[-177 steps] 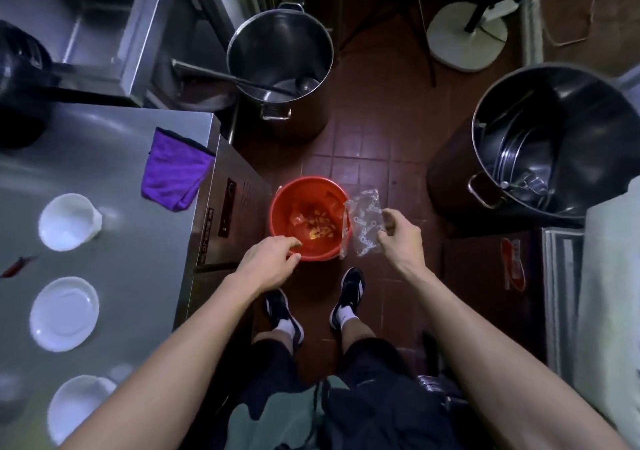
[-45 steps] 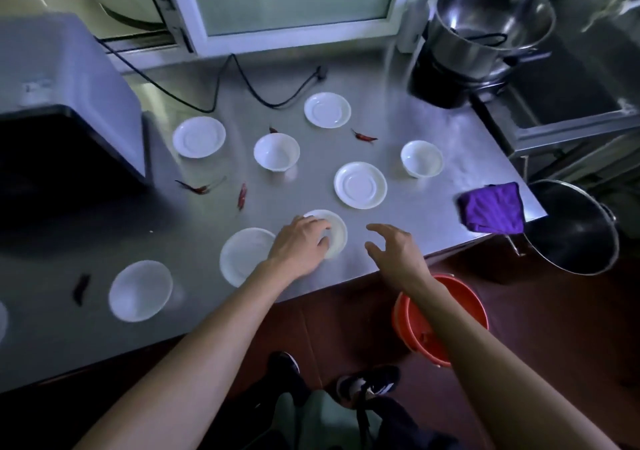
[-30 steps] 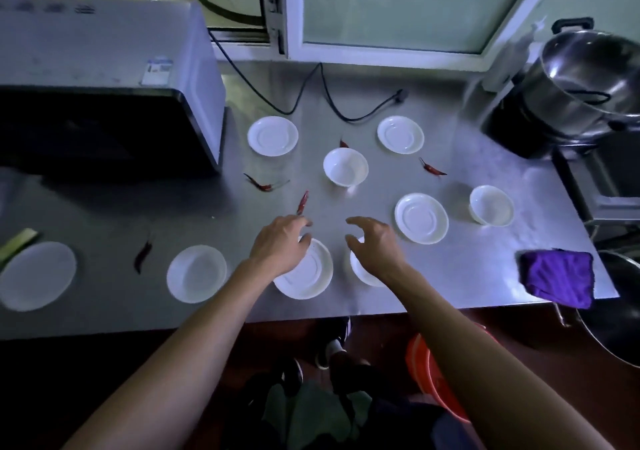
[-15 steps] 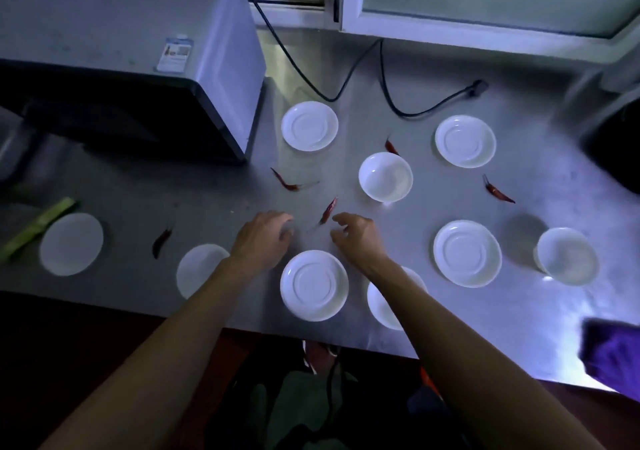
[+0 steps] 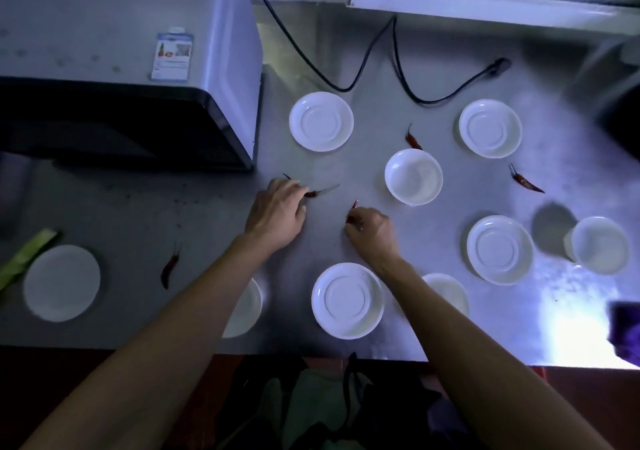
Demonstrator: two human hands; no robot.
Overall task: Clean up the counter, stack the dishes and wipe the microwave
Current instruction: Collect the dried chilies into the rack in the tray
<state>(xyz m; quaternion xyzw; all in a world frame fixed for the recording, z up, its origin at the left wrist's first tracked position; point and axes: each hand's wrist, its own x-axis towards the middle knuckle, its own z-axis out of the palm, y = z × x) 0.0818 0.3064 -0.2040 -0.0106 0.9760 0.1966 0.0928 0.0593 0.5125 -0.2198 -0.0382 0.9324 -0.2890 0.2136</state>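
Currently the step in hand looks like the debris pick-up: loose chillies come off the tabletop (image 5: 346,34) before any stacking or wiping.

Left to right. The microwave (image 5: 128,68) stands at far left, unwiped. One dried chilli (image 5: 169,267) lies well apart from either hand. The left hand (image 5: 277,212) rests fingers-down on the tabletop, fingertips curled onto a long chilli (image 5: 317,192) whose stem pokes out to the right; whether it is pinched or only touched cannot be told. The right hand (image 5: 372,229) is curled, pinching a small chilli (image 5: 353,209) at its fingertips. A bowl (image 5: 414,176) and saucers lie scattered, unstacked. Two more chillies (image 5: 414,139) (image 5: 526,183) remain further right.

Next move probably calls for lifting both pinched chillies clear together.
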